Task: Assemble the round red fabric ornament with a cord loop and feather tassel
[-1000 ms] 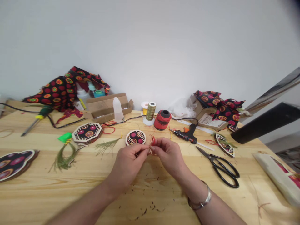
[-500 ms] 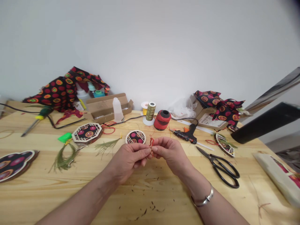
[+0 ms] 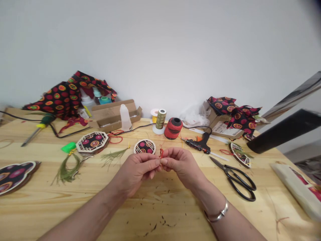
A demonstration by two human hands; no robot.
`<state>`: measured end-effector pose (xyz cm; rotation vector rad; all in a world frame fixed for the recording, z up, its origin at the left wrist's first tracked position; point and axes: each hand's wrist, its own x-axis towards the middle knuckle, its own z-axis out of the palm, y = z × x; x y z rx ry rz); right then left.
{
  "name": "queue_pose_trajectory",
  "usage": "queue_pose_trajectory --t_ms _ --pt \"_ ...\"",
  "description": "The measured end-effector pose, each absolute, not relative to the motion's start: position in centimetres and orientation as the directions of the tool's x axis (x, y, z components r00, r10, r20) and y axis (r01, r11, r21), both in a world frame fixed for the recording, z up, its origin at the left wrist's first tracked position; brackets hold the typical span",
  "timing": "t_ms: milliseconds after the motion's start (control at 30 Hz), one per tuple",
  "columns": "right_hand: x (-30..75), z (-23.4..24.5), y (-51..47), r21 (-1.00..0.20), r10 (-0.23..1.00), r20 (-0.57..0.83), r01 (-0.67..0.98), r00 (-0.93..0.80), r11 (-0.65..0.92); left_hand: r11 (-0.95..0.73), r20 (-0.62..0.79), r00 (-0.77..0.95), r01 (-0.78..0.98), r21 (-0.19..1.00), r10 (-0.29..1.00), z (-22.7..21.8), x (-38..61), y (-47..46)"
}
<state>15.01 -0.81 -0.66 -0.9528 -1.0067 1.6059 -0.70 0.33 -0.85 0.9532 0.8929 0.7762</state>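
Mid-frame, just right of the round ornament (image 3: 144, 146), I've got the red cord (image 3: 161, 153) pinched in the fingertips of my left hand (image 3: 136, 170) and right hand (image 3: 185, 164). Looks like the fiddly cord-working step; next move probably calls for a steady pinch, tiny finger shifts. Versus a second ago, my left thumb lies more level.

Scissors (image 3: 227, 169) right of right hand (image 3: 185, 167); spool (image 3: 173, 129) behind

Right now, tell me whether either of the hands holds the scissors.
No; the scissors lie on the table, apart from the left hand and the right hand.
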Motion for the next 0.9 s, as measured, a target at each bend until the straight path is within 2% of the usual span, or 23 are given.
queue_pose_trajectory --t_ms 400,600,900 --pt "15.09 -0.63 -0.96 -0.947 0.963 -0.186 -0.225 -0.197 -0.229 0.298 -0.231 0.322 -0.176 0.938 0.918 -0.89 -0.8 0.42" --pt "14.91 -0.35 -0.95 -0.976 0.98 -0.15 -0.142 -0.131 -0.168 0.294 -0.238 0.29 -0.167 0.941 0.927 -0.88 -0.74 0.52" --pt "14.85 -0.42 -0.96 -0.989 0.994 -0.1 -0.106 -0.04 -0.104 0.289 -0.229 0.319 -0.154 0.945 0.92 -0.84 -0.62 0.52"
